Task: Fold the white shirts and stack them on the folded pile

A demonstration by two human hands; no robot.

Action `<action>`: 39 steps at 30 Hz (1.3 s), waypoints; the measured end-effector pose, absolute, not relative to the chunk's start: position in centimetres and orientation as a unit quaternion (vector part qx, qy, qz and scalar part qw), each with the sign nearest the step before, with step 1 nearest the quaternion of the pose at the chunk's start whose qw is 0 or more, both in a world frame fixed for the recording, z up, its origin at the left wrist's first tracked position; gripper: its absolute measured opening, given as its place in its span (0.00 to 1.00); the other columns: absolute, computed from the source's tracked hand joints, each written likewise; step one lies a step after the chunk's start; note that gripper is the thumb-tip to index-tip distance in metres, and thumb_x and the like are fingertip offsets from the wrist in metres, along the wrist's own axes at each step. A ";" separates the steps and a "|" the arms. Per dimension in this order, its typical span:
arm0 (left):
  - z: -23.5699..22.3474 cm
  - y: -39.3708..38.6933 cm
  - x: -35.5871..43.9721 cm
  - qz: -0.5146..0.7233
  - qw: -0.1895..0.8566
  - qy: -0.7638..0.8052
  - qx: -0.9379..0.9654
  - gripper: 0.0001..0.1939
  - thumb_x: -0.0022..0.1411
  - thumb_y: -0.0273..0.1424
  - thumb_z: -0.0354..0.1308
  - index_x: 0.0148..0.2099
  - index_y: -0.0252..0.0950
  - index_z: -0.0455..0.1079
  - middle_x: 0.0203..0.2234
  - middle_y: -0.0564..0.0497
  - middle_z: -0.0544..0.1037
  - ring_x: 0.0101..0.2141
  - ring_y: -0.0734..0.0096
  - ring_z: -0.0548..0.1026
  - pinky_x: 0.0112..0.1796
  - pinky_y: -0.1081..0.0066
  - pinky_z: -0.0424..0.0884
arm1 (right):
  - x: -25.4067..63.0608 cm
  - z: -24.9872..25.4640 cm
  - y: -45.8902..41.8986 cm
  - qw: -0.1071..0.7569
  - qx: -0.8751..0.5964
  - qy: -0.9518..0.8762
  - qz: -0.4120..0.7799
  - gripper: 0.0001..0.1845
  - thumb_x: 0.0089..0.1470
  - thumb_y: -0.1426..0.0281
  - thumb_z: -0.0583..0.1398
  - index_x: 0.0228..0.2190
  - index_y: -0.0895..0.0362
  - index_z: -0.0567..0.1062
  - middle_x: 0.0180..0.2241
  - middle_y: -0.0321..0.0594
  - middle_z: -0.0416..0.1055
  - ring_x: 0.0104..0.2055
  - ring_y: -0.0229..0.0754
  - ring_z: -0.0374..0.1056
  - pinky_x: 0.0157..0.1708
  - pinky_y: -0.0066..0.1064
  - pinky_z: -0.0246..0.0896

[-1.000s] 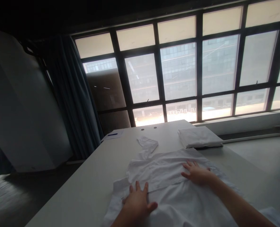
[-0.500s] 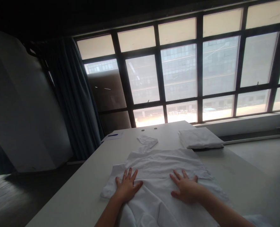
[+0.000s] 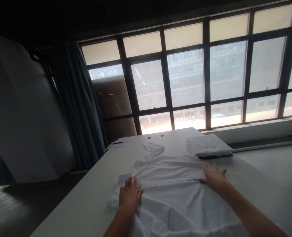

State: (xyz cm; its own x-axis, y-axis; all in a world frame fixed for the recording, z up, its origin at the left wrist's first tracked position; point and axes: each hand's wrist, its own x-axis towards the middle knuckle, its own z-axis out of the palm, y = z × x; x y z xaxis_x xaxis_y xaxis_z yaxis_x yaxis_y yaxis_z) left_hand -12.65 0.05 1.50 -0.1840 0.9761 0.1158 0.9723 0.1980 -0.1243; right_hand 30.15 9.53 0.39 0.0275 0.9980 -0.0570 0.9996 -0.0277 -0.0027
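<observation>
A white shirt (image 3: 175, 194) lies spread and wrinkled on the table, with a sleeve-like strip reaching toward the far end and a straight fold or seam across its middle. My left hand (image 3: 129, 195) rests on its left side, fingers stretched forward and lying on the cloth. Along the right edge of the fabric, my right hand (image 3: 213, 176) lies palm down with its fingers spread. Neither hand holds anything that I can see. The near part of the shirt is bunched and runs out of the bottom of the view.
A folded stack of white cloth (image 3: 208, 144) sits at the right of the white table (image 3: 86, 200), with something dark beneath it. At the far left corner, a blue pen (image 3: 118, 143) lies on paper. Beyond are a blue curtain (image 3: 83, 108) and large windows.
My right hand has slid away from me and to the right, to the shirt's edge. My left hand has shifted slightly, its fingers closer together. The fabric between them looks flatter.
</observation>
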 end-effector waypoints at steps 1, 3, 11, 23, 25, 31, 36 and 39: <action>1.8 -0.4 -12.0 0.017 0.062 -0.765 -0.641 0.34 0.66 0.42 0.51 0.71 0.38 0.56 0.68 0.35 0.57 0.63 0.43 0.61 0.56 0.47 0.62 | 29.8 0.9 9.2 0.013 0.709 0.704 -0.019 0.46 0.52 0.51 0.61 0.67 0.56 0.59 0.69 0.61 0.49 0.67 0.80 0.46 0.50 0.79 0.49; 2.1 -1.5 -10.8 0.034 -0.005 -0.749 -0.662 0.39 0.61 0.48 0.56 0.71 0.43 0.57 0.68 0.37 0.59 0.61 0.41 0.65 0.54 0.47 0.66 | 28.8 1.8 8.3 0.008 0.681 0.731 -0.043 0.45 0.51 0.54 0.63 0.66 0.57 0.60 0.67 0.62 0.54 0.65 0.75 0.55 0.51 0.70 0.57; 2.7 -2.3 -9.9 0.112 -0.180 -0.704 -0.678 0.61 0.47 0.63 0.60 0.74 0.54 0.32 0.72 0.50 0.25 0.67 0.21 0.27 0.48 0.15 0.42 | 22.8 1.4 3.9 0.017 0.562 0.814 -0.143 0.59 0.36 0.41 0.67 0.64 0.56 0.64 0.65 0.61 0.59 0.60 0.70 0.64 0.59 0.54 0.56; 0.3 1.7 -15.8 -0.028 -0.001 -0.741 -0.671 0.41 0.66 0.59 0.45 0.71 0.40 0.56 0.69 0.40 0.57 0.68 0.42 0.50 0.63 0.40 0.45 | 24.8 -1.7 7.8 -0.006 0.582 0.794 -0.174 0.53 0.52 0.35 0.51 0.70 0.45 0.44 0.73 0.39 0.30 0.72 0.72 0.22 0.54 0.83 0.17; 1.2 1.3 -14.5 -0.060 0.057 -0.728 -0.680 0.30 0.68 0.50 0.48 0.63 0.38 0.67 0.62 0.38 0.67 0.63 0.43 0.60 0.60 0.45 0.54 | 24.7 -1.8 8.0 -0.015 0.589 0.791 -0.163 0.51 0.53 0.37 0.51 0.70 0.45 0.47 0.73 0.41 0.33 0.72 0.71 0.25 0.55 0.83 0.19; 4.6 -1.9 -8.4 -0.130 -0.129 -0.525 -0.831 0.16 0.66 0.45 0.57 0.50 0.44 0.73 0.46 0.49 0.77 0.45 0.62 0.76 0.49 0.66 0.69 | 24.3 -1.8 8.1 -0.032 0.622 0.772 -0.125 0.43 0.57 0.42 0.50 0.68 0.46 0.54 0.72 0.46 0.40 0.72 0.70 0.33 0.56 0.82 0.29; 3.2 -3.4 -5.8 -0.049 -0.212 -0.469 -0.856 0.43 0.56 0.57 0.63 0.69 0.51 0.58 0.70 0.44 0.54 0.68 0.39 0.52 0.64 0.39 0.49 | 25.3 -2.0 8.5 -0.036 0.611 0.778 -0.144 0.46 0.55 0.41 0.53 0.68 0.49 0.55 0.72 0.49 0.40 0.72 0.71 0.33 0.57 0.80 0.30; 1.7 -2.5 -6.7 -0.017 -0.200 -0.476 -0.856 0.47 0.58 0.61 0.59 0.73 0.55 0.46 0.73 0.47 0.43 0.70 0.36 0.38 0.62 0.30 0.35 | 27.2 -1.3 9.1 -0.049 0.581 0.791 -0.186 0.46 0.52 0.45 0.59 0.66 0.53 0.60 0.71 0.53 0.47 0.71 0.68 0.40 0.63 0.68 0.40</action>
